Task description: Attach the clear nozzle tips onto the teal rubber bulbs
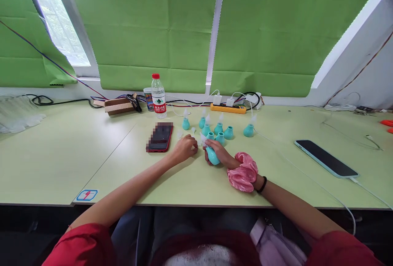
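My right hand [218, 151] is wrapped round a teal squeeze bulb [212, 156] with a whitish translucent nozzle at its top, apparently a nasal aspirator. My left hand [186, 147] rests on the table just left of it, fingers curled; whatever they may pinch is hidden. Small translucent tips [193, 130] lie beyond my left fingers. Behind my hands stand several more teal bulbs. Some carry pointed clear nozzles, such as the nozzled bulb [186, 123] at the left and another nozzled bulb [248, 129] at the right. Others show bare necks, like the open bulb [229, 132].
A red-cased phone [160, 137] lies left of my hands, a charging phone [326, 158] to the right. At the back are a water bottle [159, 98], a paper cup [149, 99], a cardboard box [119, 106] and a yellow power strip [228, 109]. A white cable [302, 170] crosses the right side.
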